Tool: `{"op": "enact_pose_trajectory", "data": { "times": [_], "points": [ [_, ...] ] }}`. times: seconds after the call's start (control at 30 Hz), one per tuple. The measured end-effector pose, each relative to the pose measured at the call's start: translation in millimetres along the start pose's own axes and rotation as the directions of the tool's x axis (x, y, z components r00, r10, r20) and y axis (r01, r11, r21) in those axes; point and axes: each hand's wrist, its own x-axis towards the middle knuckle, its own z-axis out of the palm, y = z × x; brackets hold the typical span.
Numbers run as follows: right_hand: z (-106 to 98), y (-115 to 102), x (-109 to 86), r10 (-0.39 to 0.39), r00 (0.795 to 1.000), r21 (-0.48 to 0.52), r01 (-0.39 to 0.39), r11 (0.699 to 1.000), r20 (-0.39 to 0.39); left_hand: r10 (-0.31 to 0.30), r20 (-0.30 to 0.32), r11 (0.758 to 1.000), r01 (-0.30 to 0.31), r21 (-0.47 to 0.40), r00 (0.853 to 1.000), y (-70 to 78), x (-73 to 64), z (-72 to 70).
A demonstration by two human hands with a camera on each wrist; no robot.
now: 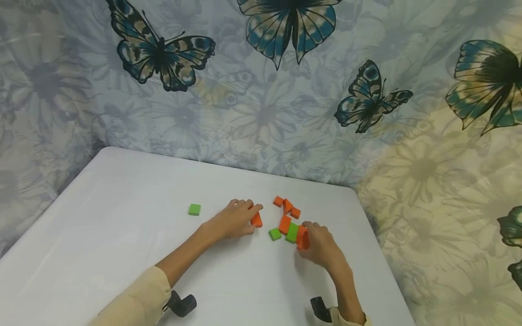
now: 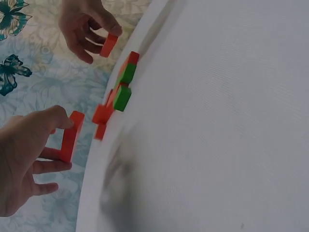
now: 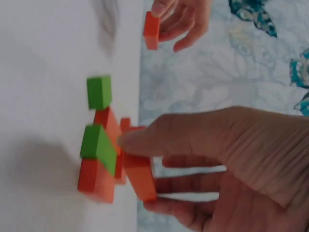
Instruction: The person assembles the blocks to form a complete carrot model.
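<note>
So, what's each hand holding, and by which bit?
The left grip pinches an orange block near its opposite ends; the right grip pinches a second orange block likewise.

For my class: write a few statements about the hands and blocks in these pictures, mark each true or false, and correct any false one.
1. The left hand holds one orange block, the right hand another. True.
2. Every green block lies between the two hands. False: one green block lies apart, left of the left hand.
3. Butterflies are printed behind the white table. True.
4. Green blocks outnumber orange blocks. False: more orange blocks show than green.
</note>
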Motion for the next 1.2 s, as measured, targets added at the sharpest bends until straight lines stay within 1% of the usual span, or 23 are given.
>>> {"op": "enact_pose_trajectory", "data": {
  "times": [0.07, 0.13, 0.2, 0.27, 0.33, 0.43, 0.53, 0.67, 0.73, 0.83, 1.0, 1.13, 1.2],
  "points": [
    [-1.0, -8.1, 1.2, -0.075, 0.997, 0.057, 0.073, 0.996, 0.025, 0.007, -0.022, 1.000, -0.007, -0.013, 1.000, -0.8, -10.6, -3.6],
    [-1.6, -17.1, 2.0, -0.155, 0.987, 0.080, 0.151, 0.985, 0.040, 0.012, -0.045, 0.999, -0.014, -0.045, 0.999, -1.1, -22.5, -7.7],
    [-1.6, -25.9, 2.3, -0.236, 0.971, 0.090, 0.232, 0.969, 0.039, 0.003, -0.055, 0.996, -0.008, -0.089, 0.998, -1.0, -35.5, -11.8],
    [-2.0, -34.0, 1.7, -0.311, 0.950, 0.095, 0.307, 0.947, 0.030, -0.002, -0.069, 0.991, -0.008, -0.134, 0.998, 0.4, -48.6, -15.8],
    [-1.9, -42.7, 2.0, -0.361, 0.932, 0.112, 0.356, 0.928, 0.034, -0.012, -0.085, 0.987, -0.002, -0.162, 0.996, 1.6, -61.8, -19.1],
    [0.8, -56.6, 4.5, -0.414, 0.909, 0.121, 0.407, 0.905, 0.041, -0.017, -0.117, 0.982, -0.006, -0.190, 0.993, 0.4, -79.1, -22.0],
    [7.7, -70.8, 7.8, -0.444, 0.894, 0.109, 0.436, 0.893, 0.065, -0.025, -0.122, 0.976, -0.002, -0.216, 0.992, -5.3, -92.6, -20.5],
    [20.1, -86.0, 10.1, -0.480, 0.869, 0.120, 0.467, 0.876, 0.123, -0.047, -0.076, 0.968, 0.027, -0.250, 0.996, -15.0, -111.1, -13.7],
    [26.6, -92.2, 11.9, -0.487, 0.860, 0.124, 0.472, 0.873, 0.154, -0.048, -0.056, 0.962, 0.031, -0.270, 0.997, -18.8, -119.5, -10.1],
    [36.5, -101.1, 16.5, -0.485, 0.854, 0.119, 0.470, 0.875, 0.190, -0.034, -0.042, 0.956, 0.020, -0.293, 0.999, -23.2, -128.8, -6.3],
    [52.3, -116.0, 25.7, -0.486, 0.846, 0.109, 0.473, 0.874, 0.222, -0.023, -0.036, 0.948, 0.010, -0.318, 0.999, -27.1, -136.2, 0.7],
    [64.1, -125.8, 30.9, -0.483, 0.846, 0.072, 0.480, 0.874, 0.226, -0.015, -0.041, 0.938, 0.000, -0.345, 0.999, -26.9, -137.7, 4.6],
    [69.6, -129.8, 32.8, -0.485, 0.846, 0.053, 0.486, 0.872, 0.221, -0.020, -0.042, 0.939, 0.004, -0.345, 0.999, -26.5, -138.4, 5.3]
  ]
}}
